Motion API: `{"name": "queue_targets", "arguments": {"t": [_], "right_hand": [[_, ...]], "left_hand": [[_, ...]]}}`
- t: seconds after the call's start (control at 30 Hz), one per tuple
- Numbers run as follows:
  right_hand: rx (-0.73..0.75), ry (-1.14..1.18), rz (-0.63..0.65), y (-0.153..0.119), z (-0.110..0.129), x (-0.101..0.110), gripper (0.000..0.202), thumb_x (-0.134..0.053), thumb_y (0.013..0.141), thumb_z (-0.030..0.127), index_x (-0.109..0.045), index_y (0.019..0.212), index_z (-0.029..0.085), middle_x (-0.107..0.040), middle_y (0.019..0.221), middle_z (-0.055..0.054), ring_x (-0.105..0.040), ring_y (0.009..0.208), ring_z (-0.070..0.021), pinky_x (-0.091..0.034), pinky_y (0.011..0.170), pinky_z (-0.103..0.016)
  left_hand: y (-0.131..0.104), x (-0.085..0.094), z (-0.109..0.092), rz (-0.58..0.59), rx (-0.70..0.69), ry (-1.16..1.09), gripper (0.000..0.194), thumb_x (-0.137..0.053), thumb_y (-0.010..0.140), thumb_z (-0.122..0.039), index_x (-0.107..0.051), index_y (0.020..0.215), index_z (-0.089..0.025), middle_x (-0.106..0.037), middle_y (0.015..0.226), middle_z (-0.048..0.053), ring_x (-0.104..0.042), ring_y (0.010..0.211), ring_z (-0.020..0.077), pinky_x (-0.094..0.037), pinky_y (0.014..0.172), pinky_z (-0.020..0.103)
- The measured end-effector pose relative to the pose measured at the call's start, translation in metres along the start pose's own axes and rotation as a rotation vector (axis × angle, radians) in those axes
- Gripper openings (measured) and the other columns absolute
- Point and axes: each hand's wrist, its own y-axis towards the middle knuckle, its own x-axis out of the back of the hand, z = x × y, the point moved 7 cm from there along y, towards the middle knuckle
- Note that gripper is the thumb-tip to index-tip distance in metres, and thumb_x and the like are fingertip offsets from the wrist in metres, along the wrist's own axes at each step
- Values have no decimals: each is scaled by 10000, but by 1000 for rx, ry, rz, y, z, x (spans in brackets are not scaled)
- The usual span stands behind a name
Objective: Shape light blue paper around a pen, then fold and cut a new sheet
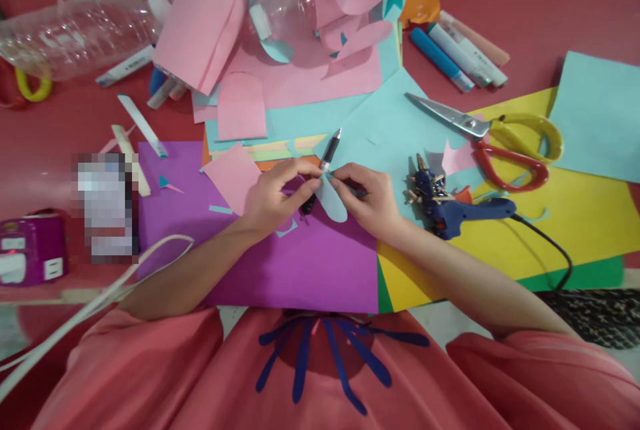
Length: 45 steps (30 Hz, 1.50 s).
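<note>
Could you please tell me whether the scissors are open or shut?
Shut: the scissors have their blades together, ending in one tip.

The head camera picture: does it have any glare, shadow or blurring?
Head view: bright glints streak the clear plastic bottle at upper left; head view: soft shadow falls on the purple paper near the left hand; head view: a blocky, pixelated patch at left hides detail; head view: the scissors have a readable outline.

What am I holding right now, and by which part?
A light blue paper petal with a rounded near end, pinched at its far end by your left hand and right hand.
</note>
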Motion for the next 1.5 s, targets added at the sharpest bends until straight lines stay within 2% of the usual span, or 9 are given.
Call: {"name": "queue_targets", "arguments": {"t": [0.2,0.4,0.53,0.8,0.97,1.13,1.3,1.5], "right_hand": [[118,-75,-41,-2,4,2,201,-543,969,221,-615,782,205,-665,703,0,-574,612,-102,-427,570,-233],[208,-105,-54,-4,10,3,172,-547,969,167,-629,824,212,-695,742,-6,-654,692,-118,-486,622,-237],[243,-141,-59,-6,12,3,159,-556,972,165,-642,847,211,-691,755,-16,-660,680,-121,-504,609,-235],[329,-214,-45,-9,17,1,146,-544,983,171,-652,892,208,-685,779,-31,-660,688,-127,-523,623,-234],[296,-224,-47,-9,16,1,138,-547,985,192,-646,890,205,-699,776,-26,-656,676,-118,-512,610,-224],[219,-209,-49,-6,13,3,140,-548,964,168,-635,862,208,-682,724,2,-626,631,-106,-473,567,-215],[184,-154,-41,-4,10,5,135,-555,947,147,-628,852,208,-687,724,8,-619,641,-106,-453,564,-214],[120,-116,-6,-3,7,5,134,-573,944,176,-624,830,224,-672,711,8,-602,617,-116,-450,567,-235]], "left_hand": [[-1,1,2,-31,-8,-7,260,-600,966,-489,-738,987,-269,-789,977,27,-736,945,196,-578,833,340],[1,3,-3,-52,-105,-32,191,-613,969,-408,-732,958,-258,-779,966,24,-734,936,173,-580,857,316],[-1,4,-3,-71,-105,-10,186,-623,960,-411,-728,989,-260,-780,972,25,-734,933,175,-585,853,321],[-1,6,-10,-111,-213,15,93,-638,955,-310,-718,957,-260,-777,923,8,-728,864,148,-577,800,289],[-2,7,-9,-135,-219,17,128,-620,965,-332,-713,940,-248,-772,899,9,-730,845,146,-578,776,283],[-3,11,-3,-180,-150,-31,133,-634,960,-365,-706,949,-254,-759,868,-12,-717,805,128,-565,745,258],[-1,7,2,-128,-64,-32,244,-615,960,-464,-723,951,-245,-762,858,5,-705,767,142,-558,700,277],[1,7,0,-123,-20,-35,222,-635,944,-432,-719,885,-236,-766,848,1,-707,780,142,-552,715,274]]}}
